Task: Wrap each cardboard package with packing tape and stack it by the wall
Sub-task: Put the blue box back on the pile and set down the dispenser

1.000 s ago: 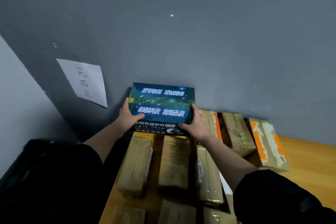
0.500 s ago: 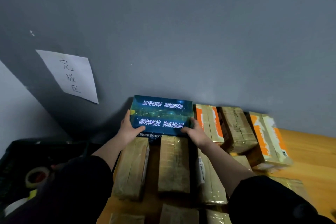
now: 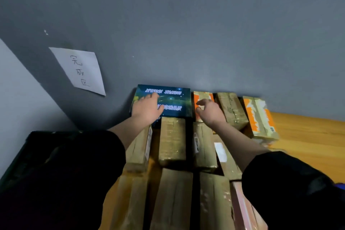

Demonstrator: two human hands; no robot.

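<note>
A dark blue package [image 3: 173,100] with white and blue lettering lies flat against the grey wall [image 3: 205,33], on top of another box. My left hand [image 3: 146,108] rests palm down on its left half with the fingers flat. My right hand [image 3: 208,111] hovers just right of the package with loosely curled fingers, holding nothing, over an orange-and-tan taped package [image 3: 202,99].
Several tan taped packages [image 3: 172,140] lie in rows on the wooden table [image 3: 308,136]. More orange-and-tan packages [image 3: 261,117] sit by the wall at right. A paper sign [image 3: 80,70] hangs on the wall. A black bin [image 3: 33,151] stands at left.
The blue package went down against the wall. Both hands let go of its sides: the left now lies flat on top, the right has drawn off to the right.
</note>
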